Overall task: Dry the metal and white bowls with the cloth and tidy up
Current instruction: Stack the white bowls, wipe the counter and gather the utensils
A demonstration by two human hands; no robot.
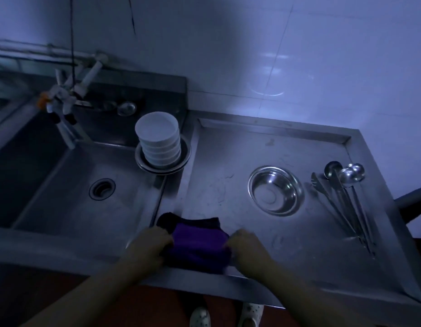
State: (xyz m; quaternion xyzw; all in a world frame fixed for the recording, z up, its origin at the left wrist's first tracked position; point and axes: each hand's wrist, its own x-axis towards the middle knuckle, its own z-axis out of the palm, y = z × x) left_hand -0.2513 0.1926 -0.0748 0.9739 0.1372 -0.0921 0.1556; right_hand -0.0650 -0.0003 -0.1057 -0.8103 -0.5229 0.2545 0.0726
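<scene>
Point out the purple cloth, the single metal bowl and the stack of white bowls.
purple cloth [198, 244]: head view, middle of its folded top.
metal bowl [275, 191]: head view, inside bottom.
stack of white bowls [155, 126]: head view, inside of the top bowl.

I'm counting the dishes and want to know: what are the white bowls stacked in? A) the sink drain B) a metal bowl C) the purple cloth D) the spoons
B: the stack of white bowls sits inside a metal bowl at the corner of the sink.

One cloth [197, 246], two metal bowls [275, 190], perhaps five white bowls [157, 138].
</scene>
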